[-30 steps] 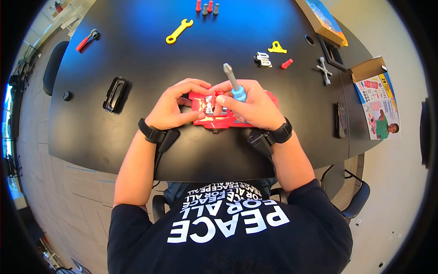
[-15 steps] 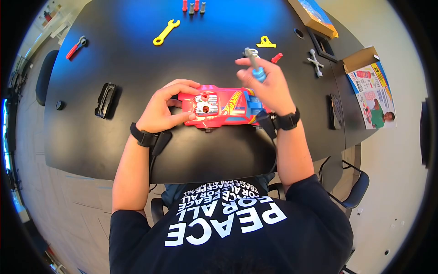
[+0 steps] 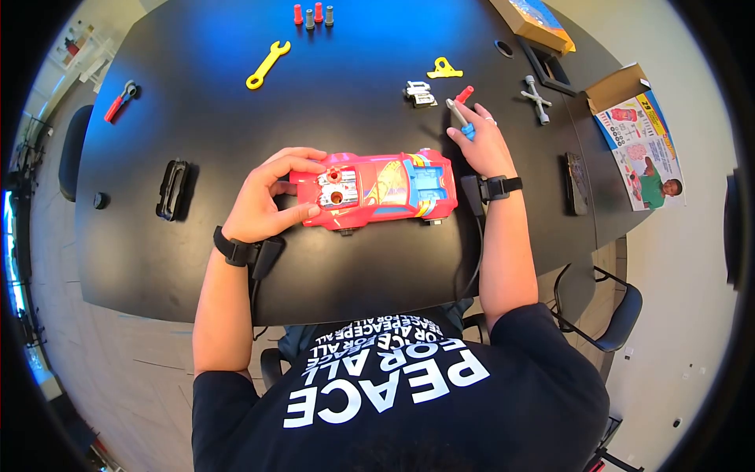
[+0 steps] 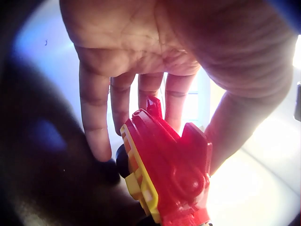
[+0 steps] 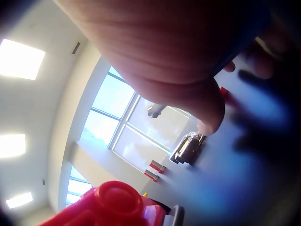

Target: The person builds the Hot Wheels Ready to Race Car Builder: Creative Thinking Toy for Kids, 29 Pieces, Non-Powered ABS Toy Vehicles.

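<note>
A red toy car (image 3: pixel 384 187) with a silver engine block and a blue rear bed sits in front of the person. My left hand (image 3: pixel 263 193) grips the car's left end, thumb on the near side and fingers along the far side. In the left wrist view, the red end of the car with its yellow strip (image 4: pixel 141 172) lies between thumb and fingers. Beyond the car's right end, my right hand (image 3: pixel 486 148) holds a toy screwdriver (image 3: pixel 460 119) with a blue handle and grey tip. Its fingers are right by a red peg (image 3: pixel 465 94) lying on the table.
A silver engine-like piece (image 3: pixel 421 94) and a yellow part (image 3: pixel 445 68) lie beyond the car. Farther out are a yellow wrench (image 3: pixel 268 66), a red-handled ratchet (image 3: pixel 120 102), a grey cross wrench (image 3: pixel 536 100), black trays (image 3: pixel 172 189) and an opened box (image 3: pixel 629 134). Several pegs (image 3: pixel 318 12) stand at the far edge.
The right hand has moved off the engine block, outward to the right with the screwdriver, towards the lying red peg. More of the car now shows. The left hand stays on its end.
</note>
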Motion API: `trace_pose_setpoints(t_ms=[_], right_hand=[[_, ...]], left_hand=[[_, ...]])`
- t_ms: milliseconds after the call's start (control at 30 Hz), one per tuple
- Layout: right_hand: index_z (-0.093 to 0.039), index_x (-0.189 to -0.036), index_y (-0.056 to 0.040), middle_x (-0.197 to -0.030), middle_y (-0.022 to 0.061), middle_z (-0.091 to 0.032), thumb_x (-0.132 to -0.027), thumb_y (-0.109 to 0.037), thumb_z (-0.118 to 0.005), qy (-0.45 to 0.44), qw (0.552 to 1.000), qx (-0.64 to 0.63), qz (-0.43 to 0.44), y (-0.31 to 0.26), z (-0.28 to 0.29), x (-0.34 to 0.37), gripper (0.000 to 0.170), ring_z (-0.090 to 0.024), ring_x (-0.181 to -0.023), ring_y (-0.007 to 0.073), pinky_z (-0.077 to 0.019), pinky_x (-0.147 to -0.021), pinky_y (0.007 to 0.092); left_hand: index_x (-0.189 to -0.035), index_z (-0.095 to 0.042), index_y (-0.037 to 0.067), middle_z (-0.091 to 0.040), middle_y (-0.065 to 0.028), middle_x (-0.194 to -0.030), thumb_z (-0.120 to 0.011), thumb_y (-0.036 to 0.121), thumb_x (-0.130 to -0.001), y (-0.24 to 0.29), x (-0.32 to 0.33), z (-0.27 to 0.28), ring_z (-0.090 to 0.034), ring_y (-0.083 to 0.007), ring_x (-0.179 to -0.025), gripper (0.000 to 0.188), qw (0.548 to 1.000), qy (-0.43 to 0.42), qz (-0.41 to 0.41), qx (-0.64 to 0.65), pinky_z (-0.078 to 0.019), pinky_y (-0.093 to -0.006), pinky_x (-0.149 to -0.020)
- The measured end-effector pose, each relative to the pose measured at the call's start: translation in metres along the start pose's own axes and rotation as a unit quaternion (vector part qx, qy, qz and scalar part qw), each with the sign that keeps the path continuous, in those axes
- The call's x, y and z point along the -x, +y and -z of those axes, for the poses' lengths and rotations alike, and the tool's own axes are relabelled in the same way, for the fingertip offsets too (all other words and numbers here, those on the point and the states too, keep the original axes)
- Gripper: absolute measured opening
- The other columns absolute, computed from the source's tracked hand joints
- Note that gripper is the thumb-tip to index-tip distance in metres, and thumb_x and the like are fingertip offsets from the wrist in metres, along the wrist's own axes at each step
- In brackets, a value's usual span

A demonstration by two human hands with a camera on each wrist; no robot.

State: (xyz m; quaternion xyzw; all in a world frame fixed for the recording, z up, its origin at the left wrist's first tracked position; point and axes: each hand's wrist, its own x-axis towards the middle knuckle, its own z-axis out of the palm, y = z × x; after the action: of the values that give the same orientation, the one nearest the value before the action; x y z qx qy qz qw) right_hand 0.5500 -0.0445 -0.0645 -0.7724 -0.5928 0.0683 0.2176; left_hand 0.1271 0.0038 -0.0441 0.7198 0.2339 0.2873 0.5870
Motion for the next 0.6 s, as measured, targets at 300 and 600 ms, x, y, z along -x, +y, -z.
trace_pose_setpoints(t_ms=[300, 600], right_hand=[[-0.072, -0.140, -0.0104, -0.139, 0.0163, -0.074, -0.094, -0.021, -0.084, 0.087, 0.994, -0.065, 0.018, 0.017, -0.008, -0.025, 0.049, -0.072, -0.125, 0.0325, -0.0561, -0.106, 0.0441], [-0.076, -0.118, -0.0012, -0.078, 0.0036, -0.072, -0.107, -0.017, -0.071, -0.064, 0.831, -0.553, 0.003, -0.112, 0.054, 0.067, 0.020, -0.051, -0.052, 0.0032, -0.0387, -0.048, 0.0215]], left_hand=[[-0.133, -0.071, 0.003, -0.057, -0.0149, -0.153, -0.088, 0.002, -0.084, 0.001, 0.000, 0.000, -0.060, -0.0235, -0.137, 0.052, 1.000, 0.000, -0.003, -0.014, -0.0585, -0.0384, -0.107], [-0.133, -0.071, 0.005, -0.060, -0.0136, -0.150, -0.089, 0.001, -0.082, -0.002, 0.002, 0.002, -0.062, -0.0248, -0.136, 0.054, 0.999, 0.006, -0.012, -0.034, -0.0584, -0.0393, -0.108]])
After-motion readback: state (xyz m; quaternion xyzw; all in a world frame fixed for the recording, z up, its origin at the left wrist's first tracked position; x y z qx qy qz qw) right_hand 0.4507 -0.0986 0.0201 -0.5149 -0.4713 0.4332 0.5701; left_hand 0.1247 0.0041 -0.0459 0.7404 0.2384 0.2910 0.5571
